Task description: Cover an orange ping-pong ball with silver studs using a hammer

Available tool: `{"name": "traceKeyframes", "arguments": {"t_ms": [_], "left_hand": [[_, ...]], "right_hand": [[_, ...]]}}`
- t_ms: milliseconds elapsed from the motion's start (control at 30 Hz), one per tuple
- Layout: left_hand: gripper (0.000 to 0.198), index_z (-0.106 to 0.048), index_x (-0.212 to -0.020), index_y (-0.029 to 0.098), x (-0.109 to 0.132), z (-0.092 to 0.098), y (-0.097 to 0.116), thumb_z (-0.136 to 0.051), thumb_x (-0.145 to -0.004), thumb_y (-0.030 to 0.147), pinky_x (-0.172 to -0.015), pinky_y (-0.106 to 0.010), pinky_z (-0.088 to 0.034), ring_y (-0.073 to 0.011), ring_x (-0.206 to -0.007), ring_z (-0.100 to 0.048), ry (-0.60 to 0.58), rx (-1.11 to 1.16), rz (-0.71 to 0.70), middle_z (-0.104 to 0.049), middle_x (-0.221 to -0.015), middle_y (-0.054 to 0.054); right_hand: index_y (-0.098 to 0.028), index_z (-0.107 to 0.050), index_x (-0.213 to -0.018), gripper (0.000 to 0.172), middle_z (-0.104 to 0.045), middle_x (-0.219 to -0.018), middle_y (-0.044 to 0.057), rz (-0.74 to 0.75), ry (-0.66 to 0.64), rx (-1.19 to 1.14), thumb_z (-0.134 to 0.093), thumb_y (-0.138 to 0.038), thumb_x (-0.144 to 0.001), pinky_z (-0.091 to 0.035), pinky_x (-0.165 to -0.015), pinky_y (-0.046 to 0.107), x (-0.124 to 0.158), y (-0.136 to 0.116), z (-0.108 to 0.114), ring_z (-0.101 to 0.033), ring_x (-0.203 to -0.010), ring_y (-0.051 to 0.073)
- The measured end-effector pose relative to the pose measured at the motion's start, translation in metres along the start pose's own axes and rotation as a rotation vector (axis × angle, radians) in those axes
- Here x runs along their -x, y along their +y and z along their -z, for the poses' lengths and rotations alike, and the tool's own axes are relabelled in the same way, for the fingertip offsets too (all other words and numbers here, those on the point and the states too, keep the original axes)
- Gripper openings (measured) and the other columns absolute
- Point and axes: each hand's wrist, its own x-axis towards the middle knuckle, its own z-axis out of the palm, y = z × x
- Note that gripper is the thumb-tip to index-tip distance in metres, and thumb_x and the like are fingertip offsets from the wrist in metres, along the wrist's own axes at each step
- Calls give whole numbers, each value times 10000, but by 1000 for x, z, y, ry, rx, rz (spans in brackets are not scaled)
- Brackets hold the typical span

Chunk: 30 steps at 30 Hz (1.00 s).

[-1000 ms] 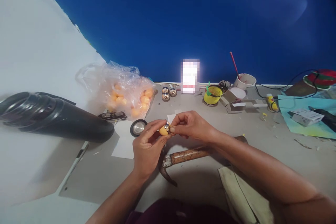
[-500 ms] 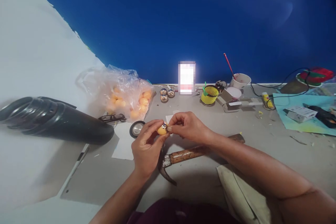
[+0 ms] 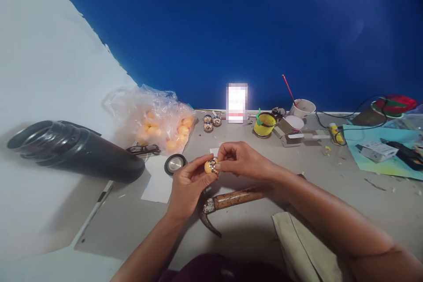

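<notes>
A small orange ball (image 3: 208, 167), like a table tennis ball, is partly covered with shiny silver pieces. My left hand (image 3: 189, 183) grips it between thumb and fingers. From the right, my right hand (image 3: 238, 161) touches the silver-covered side with its fingertips pinched together; whatever lies between them is too small to make out. Below the hands a claw hammer (image 3: 236, 198) lies on the table, its head to the left and part of its handle hidden under my right forearm. A round black lid with a metal centre (image 3: 175, 165) rests just left of my left hand.
A plastic bag (image 3: 155, 101) of orange balls stands at the back left, near glasses (image 3: 143, 149) and a large dark bottle (image 3: 95, 152). Several silver-covered balls (image 3: 208, 125) sit by a bright screen (image 3: 237, 101). Further right are a yellow cup (image 3: 264, 128), a white cup (image 3: 304, 108) and a cloth (image 3: 304, 242).
The ball has turned in my fingers, and more of its silver patch faces me. Both hands have shifted slightly right. The view has tilted a little.
</notes>
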Motion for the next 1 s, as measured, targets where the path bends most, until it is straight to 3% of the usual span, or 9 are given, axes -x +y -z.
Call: {"name": "traceKeyframes", "arguments": {"t_ms": [133,300,467,633,700,867,1000], "left_hand": [[446,-739,-1144,210,-2,-2,3,-874,-724,277,-691,-291,-619,-182,-801,-733,-56,130,-25,-789,-954,-61],[304,-692,-1103,181,1,-2,9,-789,-838,291,-721,-277,-601,-147,-749,-711,-75,88,-66,-774,-997,-76],[323,-692,-1148,179,8,-3,10,-760,-859,304,-781,-283,-599,-170,-842,-720,-42,-45,-111,-751,-1076,-90],[253,-760,-1091,217,10,-4,5,-757,-838,214,-889,-269,-586,-178,-989,-698,79,-273,-331,-713,-1111,-56],[243,-772,-1090,219,10,-3,3,-740,-849,207,-865,-261,-593,-173,-972,-700,85,-314,-370,-714,-1082,-55],[298,-774,-1143,241,10,-1,2,-715,-858,179,-803,-233,-599,-159,-938,-705,83,-384,-428,-720,-1088,-47],[301,-787,-1118,248,11,0,1,-706,-845,150,-791,-226,-591,-156,-921,-701,95,-451,-475,-725,-1072,-40]], "right_hand": [[-179,-641,-848,205,-600,-722,-19,72,17,37,-723,-366,-825,-390,-504,229,2,-3,9,-491,-584,100],[-225,-665,-1059,351,-662,-1036,23,281,85,389,-817,-239,-743,-465,-665,259,5,-1,2,-596,-809,146],[-209,-652,-995,219,-668,-949,5,357,186,492,-752,-166,-805,-475,-699,268,6,5,-11,-604,-770,133],[-190,-628,-967,94,-650,-947,45,475,181,557,-683,-211,-892,-497,-699,286,9,5,-16,-597,-800,156],[-192,-636,-978,110,-659,-971,47,449,147,505,-684,-198,-879,-516,-720,289,10,2,-15,-615,-832,159],[-190,-681,-937,116,-696,-945,23,203,104,253,-722,-206,-830,-522,-705,264,8,-5,-12,-651,-839,154],[-176,-685,-878,147,-698,-863,12,185,130,130,-774,-263,-800,-505,-697,262,4,2,-13,-635,-784,143]]}}
